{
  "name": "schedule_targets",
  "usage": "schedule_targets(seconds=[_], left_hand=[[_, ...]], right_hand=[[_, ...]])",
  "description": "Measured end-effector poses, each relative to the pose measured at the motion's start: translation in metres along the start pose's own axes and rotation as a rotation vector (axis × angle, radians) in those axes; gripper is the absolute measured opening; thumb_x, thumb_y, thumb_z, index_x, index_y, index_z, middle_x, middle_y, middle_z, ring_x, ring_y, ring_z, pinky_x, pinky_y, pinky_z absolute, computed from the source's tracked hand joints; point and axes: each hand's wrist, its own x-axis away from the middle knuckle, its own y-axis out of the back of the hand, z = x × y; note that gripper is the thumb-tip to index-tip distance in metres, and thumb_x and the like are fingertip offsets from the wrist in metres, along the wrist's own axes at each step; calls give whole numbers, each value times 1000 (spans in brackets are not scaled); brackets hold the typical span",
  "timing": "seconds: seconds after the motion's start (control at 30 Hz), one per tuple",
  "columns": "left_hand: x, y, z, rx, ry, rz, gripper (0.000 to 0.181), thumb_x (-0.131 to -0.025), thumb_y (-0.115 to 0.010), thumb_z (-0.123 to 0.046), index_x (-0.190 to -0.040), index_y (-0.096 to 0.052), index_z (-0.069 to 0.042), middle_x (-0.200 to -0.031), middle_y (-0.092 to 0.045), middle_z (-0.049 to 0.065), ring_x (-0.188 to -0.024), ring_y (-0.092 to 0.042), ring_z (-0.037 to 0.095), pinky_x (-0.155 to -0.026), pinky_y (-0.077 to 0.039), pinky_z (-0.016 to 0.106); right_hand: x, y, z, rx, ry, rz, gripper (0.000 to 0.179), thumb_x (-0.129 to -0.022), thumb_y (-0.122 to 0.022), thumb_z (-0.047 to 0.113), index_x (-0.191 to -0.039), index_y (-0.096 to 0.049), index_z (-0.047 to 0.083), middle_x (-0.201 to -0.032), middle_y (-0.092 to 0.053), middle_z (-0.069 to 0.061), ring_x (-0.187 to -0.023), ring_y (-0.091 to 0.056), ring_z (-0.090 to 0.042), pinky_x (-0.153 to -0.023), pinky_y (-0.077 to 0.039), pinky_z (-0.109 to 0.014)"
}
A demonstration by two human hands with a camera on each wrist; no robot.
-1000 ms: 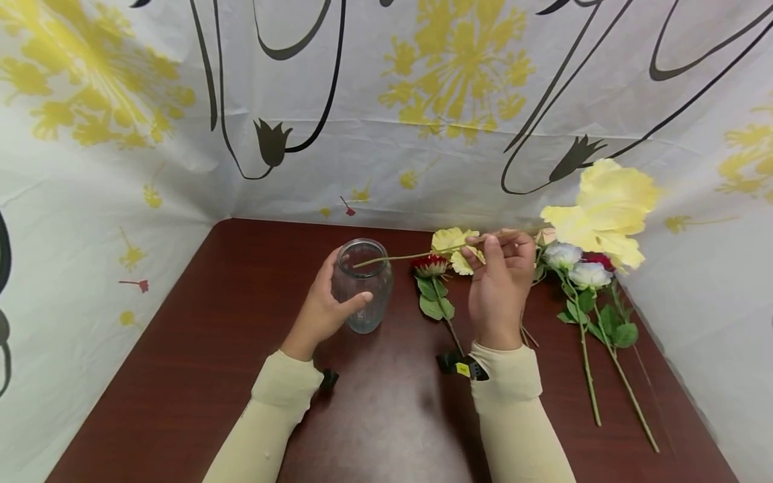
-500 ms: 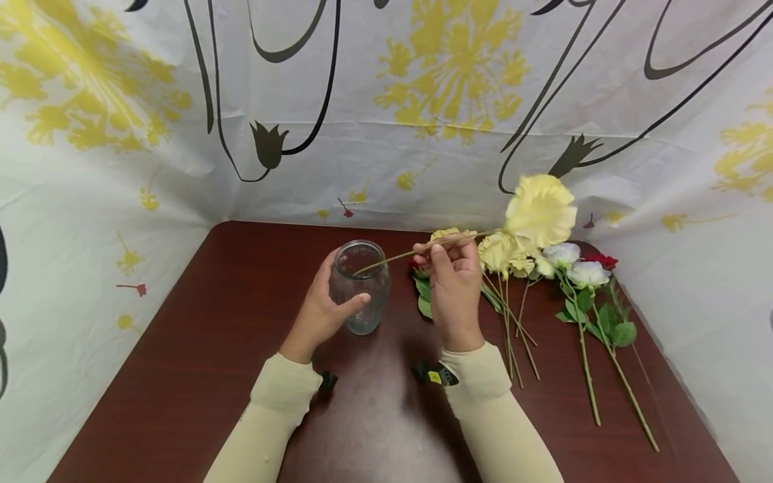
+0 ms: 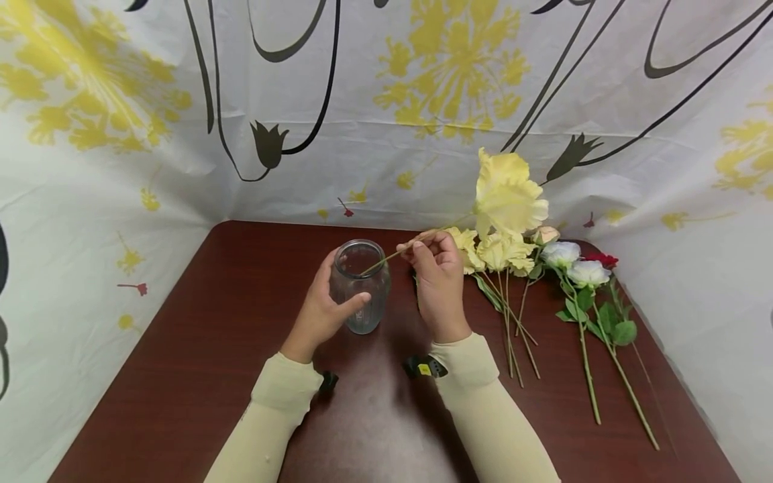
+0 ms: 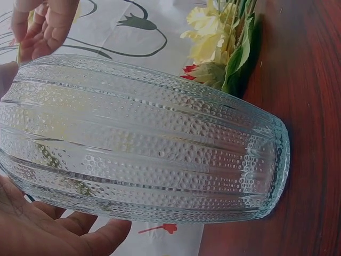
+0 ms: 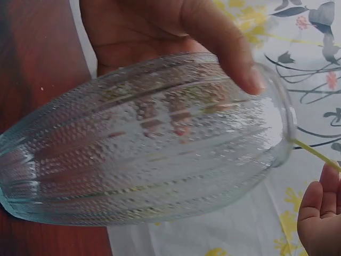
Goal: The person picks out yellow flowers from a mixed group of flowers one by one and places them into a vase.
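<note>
A clear ribbed glass vase (image 3: 370, 314) stands upright on the table, its pebbled side filling much of the left wrist view. My left hand (image 3: 326, 307) grips it from the left, fingers and thumb curved around its body. To the right of the rim, my right hand (image 3: 439, 285) pinches the long green stem of a yellow flower (image 3: 508, 194). The stem's (image 5: 315, 153) lower end is inside the vase mouth. The bloom sticks up and rightward, beyond the fingers. A red flower (image 4: 205, 73) lies behind the vase in the left wrist view, mostly hidden by my right hand in the head view.
Several yellow flowers (image 3: 506, 252) lie right of my right hand, stems toward me. Farther right are two white flowers (image 3: 588, 274), a peach bud (image 3: 546, 235) and another red flower (image 3: 604, 260). A patterned white cloth (image 3: 338, 87) walls the dark red table (image 3: 181, 362).
My right hand has moved left toward the vase, bringing the yellow flower with it. The stem tip has gone deeper into the mouth. My left hand keeps its grip on the vase.
</note>
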Motion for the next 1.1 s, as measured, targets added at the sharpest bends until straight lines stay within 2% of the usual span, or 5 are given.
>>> schedule_targets(seconds=[0.23, 0.43, 0.63, 0.9, 1.1], left_hand=[[0, -1, 1, -13, 9, -5, 93, -82, -79, -43, -156, -23, -33, -150, -38, -4, -137, -37, 18, -107, -31, 59], [1, -3, 2, -25, 19, -12, 93, -82, -78, -46, -156, -22, -34, -153, -35, -5, -139, -33, 17, -107, -30, 61], [0, -3, 1, -18, 3, -38, 91, -80, -80, -43, -154, -27, -36, -148, -41, -5, -134, -39, 18, -104, -34, 59], [2, -3, -1, -32, 30, -63, 95, -79, -82, -43, -154, -28, -24, -148, -41, 1, -133, -40, 21, -103, -38, 57], [1, 1, 0, -39, 39, -60, 95, -76, -85, -42, -152, -31, -24, -145, -44, 2, -130, -41, 19, -102, -39, 57]], right_hand=[[3, -4, -13, 126, -113, 53, 3, -99, -55, 1, -100, -56, 4, -99, -60, -8, -98, -62, -24, -94, -47, -38], [10, 4, -19, 212, -158, 21, 5, -99, -55, 0, -100, -59, 1, -103, -63, -14, -106, -57, -35, -91, -47, -35], [13, 29, -28, 362, -224, 58, 8, -100, -54, 6, -100, -61, 1, -106, -62, -16, -102, -59, -28, -86, -48, -30], [6, 66, -18, 550, -368, 133, 17, -101, -55, 11, -109, -60, -3, -108, -63, -15, -100, -62, -31, -83, -51, -38], [-7, 97, -1, 561, -428, 63, 22, -101, -56, 13, -112, -57, -5, -111, -61, -15, -99, -62, -24, -81, -51, -30]])
